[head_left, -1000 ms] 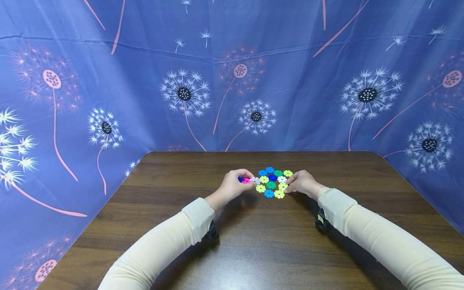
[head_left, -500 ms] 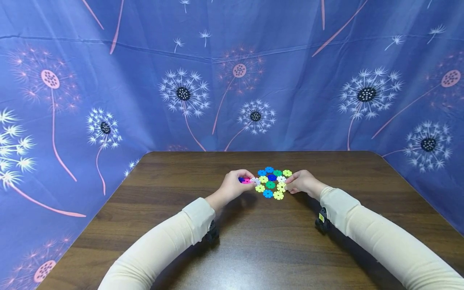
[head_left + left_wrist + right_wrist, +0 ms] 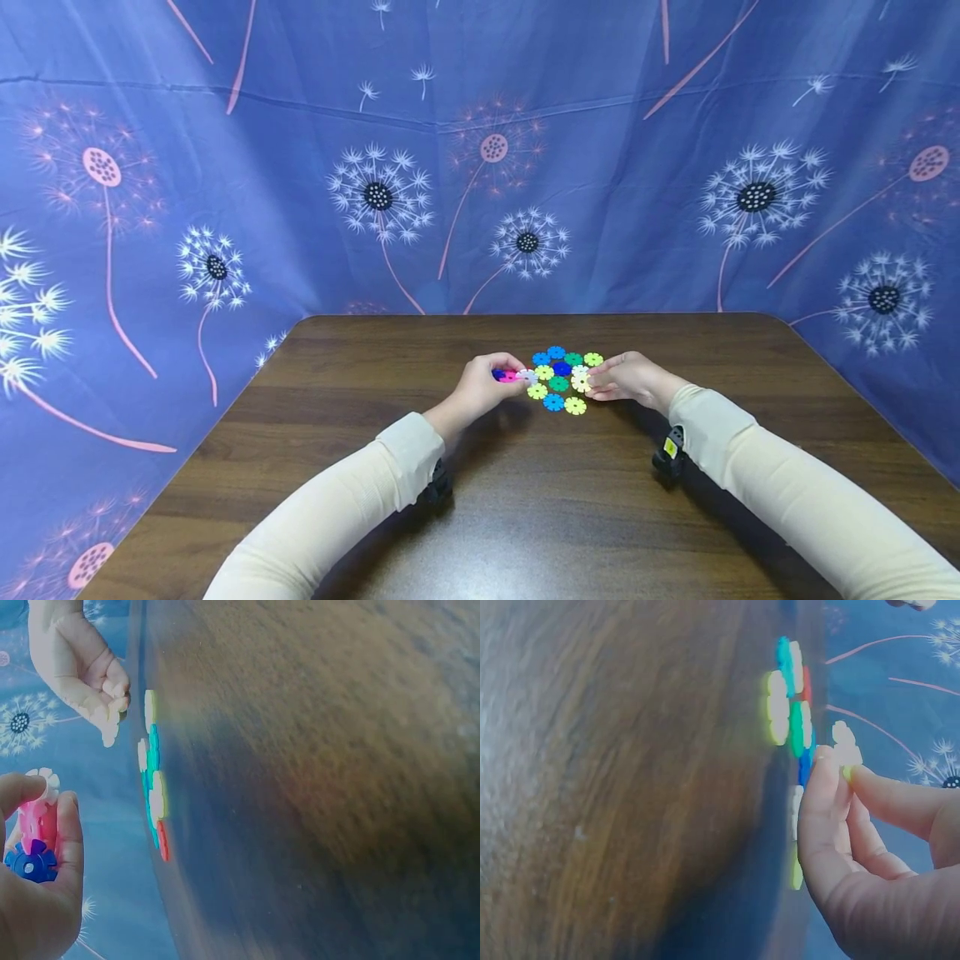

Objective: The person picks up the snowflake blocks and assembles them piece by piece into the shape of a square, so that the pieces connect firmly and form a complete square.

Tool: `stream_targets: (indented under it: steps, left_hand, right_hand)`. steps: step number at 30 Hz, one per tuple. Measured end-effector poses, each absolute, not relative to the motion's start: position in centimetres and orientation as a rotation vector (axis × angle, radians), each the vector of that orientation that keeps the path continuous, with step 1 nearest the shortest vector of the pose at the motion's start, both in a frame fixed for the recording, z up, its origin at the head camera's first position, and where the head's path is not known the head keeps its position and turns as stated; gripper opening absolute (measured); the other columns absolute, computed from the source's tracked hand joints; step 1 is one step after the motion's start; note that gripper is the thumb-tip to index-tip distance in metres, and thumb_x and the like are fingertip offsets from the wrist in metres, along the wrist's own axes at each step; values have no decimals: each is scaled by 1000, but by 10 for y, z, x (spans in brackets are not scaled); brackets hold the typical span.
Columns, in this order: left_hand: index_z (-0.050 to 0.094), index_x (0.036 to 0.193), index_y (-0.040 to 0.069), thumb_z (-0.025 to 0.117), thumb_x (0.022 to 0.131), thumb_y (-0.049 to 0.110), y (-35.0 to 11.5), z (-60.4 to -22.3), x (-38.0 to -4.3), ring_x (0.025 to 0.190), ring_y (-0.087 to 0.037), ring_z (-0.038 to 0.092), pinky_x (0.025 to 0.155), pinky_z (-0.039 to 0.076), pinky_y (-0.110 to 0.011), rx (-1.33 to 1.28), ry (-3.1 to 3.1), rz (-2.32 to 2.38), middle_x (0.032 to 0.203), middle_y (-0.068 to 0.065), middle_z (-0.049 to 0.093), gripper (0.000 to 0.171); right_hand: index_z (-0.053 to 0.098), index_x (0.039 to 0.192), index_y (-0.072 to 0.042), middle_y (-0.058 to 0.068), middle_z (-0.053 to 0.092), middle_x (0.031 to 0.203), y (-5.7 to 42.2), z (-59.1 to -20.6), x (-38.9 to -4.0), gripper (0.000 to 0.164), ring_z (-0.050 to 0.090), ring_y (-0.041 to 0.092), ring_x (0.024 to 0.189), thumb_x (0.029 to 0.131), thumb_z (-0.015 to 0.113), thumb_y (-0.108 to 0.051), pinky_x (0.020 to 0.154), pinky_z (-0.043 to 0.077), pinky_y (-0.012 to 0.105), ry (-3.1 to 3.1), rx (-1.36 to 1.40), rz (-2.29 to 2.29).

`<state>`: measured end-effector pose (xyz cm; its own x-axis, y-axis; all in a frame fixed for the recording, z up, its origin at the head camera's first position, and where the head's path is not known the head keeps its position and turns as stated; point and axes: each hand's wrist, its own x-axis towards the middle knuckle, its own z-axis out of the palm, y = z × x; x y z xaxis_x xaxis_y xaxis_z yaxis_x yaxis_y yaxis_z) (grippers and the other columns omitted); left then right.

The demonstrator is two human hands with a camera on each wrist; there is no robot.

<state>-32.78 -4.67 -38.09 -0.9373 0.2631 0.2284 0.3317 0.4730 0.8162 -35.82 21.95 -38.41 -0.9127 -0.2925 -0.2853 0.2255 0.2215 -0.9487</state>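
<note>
The left hand [image 3: 476, 386] pinches a blue, pink and white chain [image 3: 509, 377] above the tabletop [image 3: 480, 500]; rightward, colored discs [image 3: 562, 368] lie there grouped; the right hand's [image 3: 634, 380] fingers pinch a raised pale-yellow disc [image 3: 581, 383].

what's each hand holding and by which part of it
The left hand holds a blue, pink and white cluster near where pink meets white; the right hand pinches a pale yellow disc by its edge.
</note>
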Motion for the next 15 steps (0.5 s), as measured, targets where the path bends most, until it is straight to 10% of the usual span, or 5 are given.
stream_targets:
  steps: [15]
  left_hand:
    - [71, 90, 12, 78, 81, 19, -47, -382, -330, 76, -11, 55, 68, 48, -22, -548, -2603, -1451, 87, -3, 71, 12]
  right_hand:
    - [55, 103, 8, 4, 70, 80, 211, -366, -350, 11, 71, 14, 77, 94, 57, 3, 79, 57, 26, 1894, -84, -1927]
